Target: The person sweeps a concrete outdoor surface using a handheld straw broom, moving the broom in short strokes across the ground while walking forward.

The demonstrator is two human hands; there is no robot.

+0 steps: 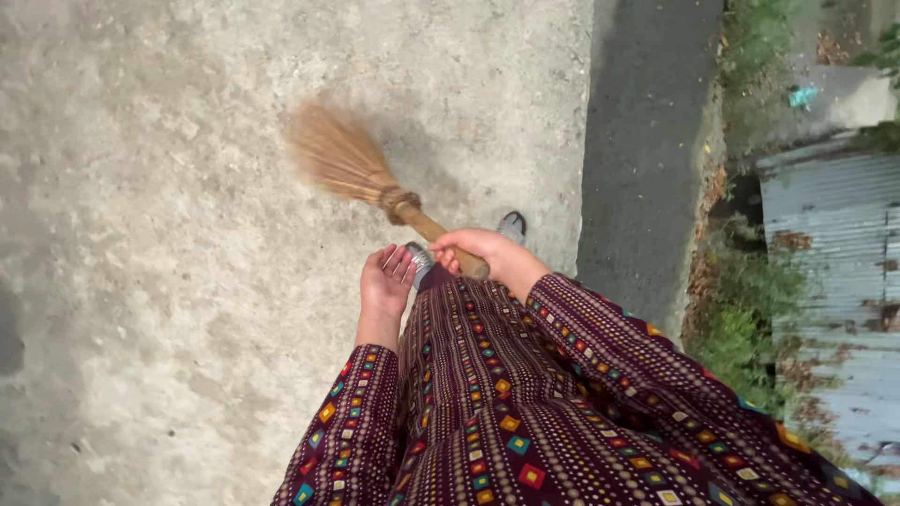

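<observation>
A short straw broom with a wooden handle points down and to the left over a rough concrete floor; its bristles are blurred. My right hand is shut on the handle's upper end. My left hand hangs beside it, palm up and fingers loosely curled, holding nothing. Both sleeves and my dress are dark maroon with small coloured squares. The grey toes of my shoes show just past my hands.
The concrete ends at a straight edge on the right, with a darker strip below it. Beyond lie weeds and a rusty corrugated metal roof.
</observation>
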